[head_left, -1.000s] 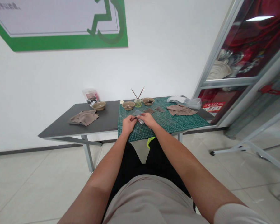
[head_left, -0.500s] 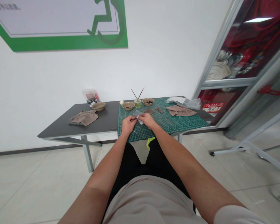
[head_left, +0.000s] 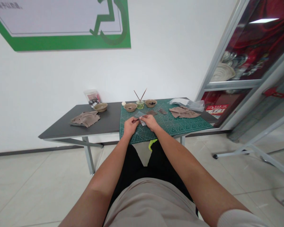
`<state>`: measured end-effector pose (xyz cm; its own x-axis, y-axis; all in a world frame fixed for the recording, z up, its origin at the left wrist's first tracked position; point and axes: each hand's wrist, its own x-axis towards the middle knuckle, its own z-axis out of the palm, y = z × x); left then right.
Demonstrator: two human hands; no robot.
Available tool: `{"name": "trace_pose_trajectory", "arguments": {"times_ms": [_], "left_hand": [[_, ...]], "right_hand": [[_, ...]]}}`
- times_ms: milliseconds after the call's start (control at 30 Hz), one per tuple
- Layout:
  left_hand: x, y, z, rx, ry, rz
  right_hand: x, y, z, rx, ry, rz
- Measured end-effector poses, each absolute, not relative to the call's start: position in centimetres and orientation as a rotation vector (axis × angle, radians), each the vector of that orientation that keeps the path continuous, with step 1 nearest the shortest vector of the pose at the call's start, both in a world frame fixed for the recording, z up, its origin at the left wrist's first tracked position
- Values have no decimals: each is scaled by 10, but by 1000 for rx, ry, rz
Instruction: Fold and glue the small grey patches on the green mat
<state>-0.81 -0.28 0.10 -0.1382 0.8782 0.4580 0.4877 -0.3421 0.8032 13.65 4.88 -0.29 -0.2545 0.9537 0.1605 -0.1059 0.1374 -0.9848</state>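
Note:
My left hand [head_left: 130, 125] and my right hand [head_left: 150, 122] meet over the green cutting mat [head_left: 172, 125], fingertips pinched close together. Between them is a small pale, see-through piece [head_left: 143, 123], which looks like a small plastic bag; the fingers cover much of it. Just beyond the fingertips lies a clear flat sheet or bag [head_left: 139, 114]. Two small flat packets, one brown [head_left: 151, 112] and one greyish [head_left: 162, 111], rest to the right of it. Behind the hands stand a tan bowl [head_left: 130, 107], a second bowl with dark bits [head_left: 150, 103] and a glass jar [head_left: 139, 105] holding two thin sticks.
A brown cloth [head_left: 184, 112] and a clear plastic bag [head_left: 195, 105] lie at the mat's right. On the dark table [head_left: 59, 128] to the left are another brown cloth [head_left: 85, 119], a bowl [head_left: 100, 107] and a plastic pouch [head_left: 92, 97]. The wall stands directly behind.
The view has shifted very slightly. Both hands stay together at the same spot on the mat, with only small finger movement around the pale piece.

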Motion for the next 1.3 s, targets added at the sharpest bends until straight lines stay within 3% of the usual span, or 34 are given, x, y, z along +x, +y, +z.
{"name": "trace_pose_trajectory", "arguments": {"times_ms": [600,1300], "left_hand": [[-11,9,-5,1614,1404,1624],[-10,7,-5,1690,1312,1487]], "right_hand": [[134,48,-3,-858,-1229,1337],[136,43,2,-815,-1323,1323]]}}
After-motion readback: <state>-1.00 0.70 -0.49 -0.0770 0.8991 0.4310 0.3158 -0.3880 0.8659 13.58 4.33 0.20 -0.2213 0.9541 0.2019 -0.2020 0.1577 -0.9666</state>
